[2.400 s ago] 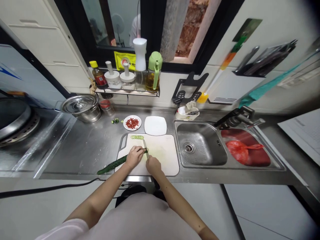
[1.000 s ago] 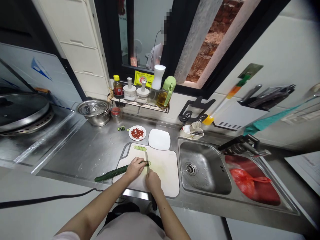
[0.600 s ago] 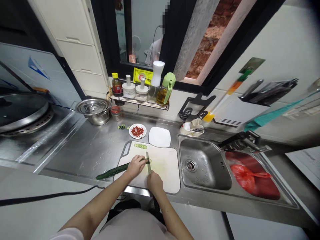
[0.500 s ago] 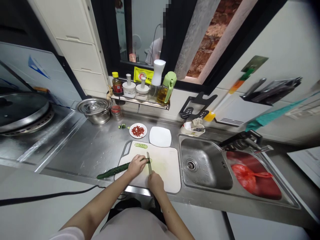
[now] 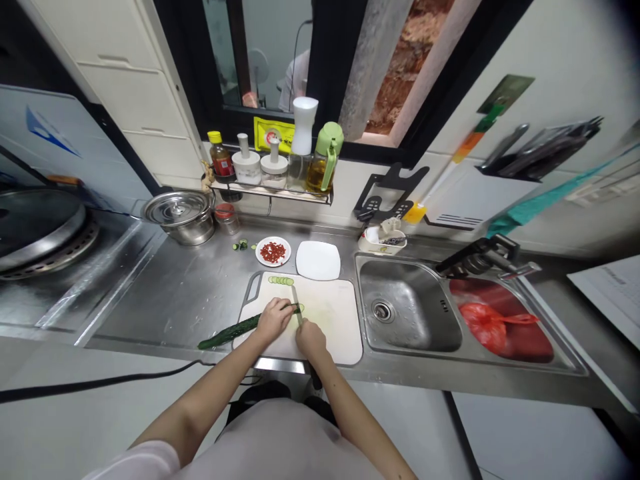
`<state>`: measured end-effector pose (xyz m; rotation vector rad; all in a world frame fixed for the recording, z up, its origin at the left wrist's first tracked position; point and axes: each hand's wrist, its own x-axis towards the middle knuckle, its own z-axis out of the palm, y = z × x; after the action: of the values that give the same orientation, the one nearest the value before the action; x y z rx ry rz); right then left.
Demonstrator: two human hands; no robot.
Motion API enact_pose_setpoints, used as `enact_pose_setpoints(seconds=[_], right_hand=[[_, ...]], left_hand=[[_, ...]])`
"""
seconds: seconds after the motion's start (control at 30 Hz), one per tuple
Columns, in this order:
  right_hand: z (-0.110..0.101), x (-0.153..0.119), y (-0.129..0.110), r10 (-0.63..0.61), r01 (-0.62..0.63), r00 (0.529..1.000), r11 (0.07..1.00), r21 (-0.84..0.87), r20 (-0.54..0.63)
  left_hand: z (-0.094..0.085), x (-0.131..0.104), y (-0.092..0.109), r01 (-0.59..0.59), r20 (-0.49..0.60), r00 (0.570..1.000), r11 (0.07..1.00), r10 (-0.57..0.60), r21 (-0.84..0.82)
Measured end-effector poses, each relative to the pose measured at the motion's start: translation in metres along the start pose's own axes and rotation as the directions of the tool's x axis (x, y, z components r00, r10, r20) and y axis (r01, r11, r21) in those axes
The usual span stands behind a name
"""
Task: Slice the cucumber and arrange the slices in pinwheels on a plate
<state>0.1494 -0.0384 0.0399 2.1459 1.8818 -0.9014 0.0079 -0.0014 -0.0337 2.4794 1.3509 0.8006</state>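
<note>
A long dark green cucumber [image 5: 231, 333] lies slantwise over the left edge of the white cutting board [image 5: 335, 340]. Near its cut end, my left hand [image 5: 274, 320] is closed around it. My right hand [image 5: 311, 342] grips a knife [image 5: 297, 303], its blade at the cut end, just right of my left fingertips; the dark handle end shows below the hand. A short row of overlapping cucumber slices [image 5: 281, 281] lies along the board's far edge. Wet pale green marks show on the board right of the blade.
Behind the board stand a plate of chopped red pieces [image 5: 273, 252] and a white square plate [image 5: 318, 261]. Cucumber scraps [image 5: 241, 245] lie left of them. A sink [image 5: 407, 313] adjoins the right side, a red bag [image 5: 485, 327] in its second basin. A lidded pot [image 5: 183, 217] stands left.
The camera view has shifted slightly, so the counter appears higher. Both hands keep their holds on cucumber and knife, with the blade still at the cut end.
</note>
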Motion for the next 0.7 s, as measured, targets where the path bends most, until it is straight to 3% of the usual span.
enact_pose_setpoints(seconds=[0.4, 0.7], right_hand=[[0.008, -0.034, 0.026, 0.024, -0.024, 0.997, 1.0, 0.003, 0.077], [-0.001, -0.05, 0.058, 0.01, -0.012, 0.999, 0.996, 0.087, 0.033]], left_hand=[[-0.013, 0.007, 0.007, 0.131, 0.125, 0.983, 0.991, -0.133, 0.02], [-0.019, 0.01, 0.014, 0.221, 0.186, 0.958, 0.975, -0.219, 0.012]])
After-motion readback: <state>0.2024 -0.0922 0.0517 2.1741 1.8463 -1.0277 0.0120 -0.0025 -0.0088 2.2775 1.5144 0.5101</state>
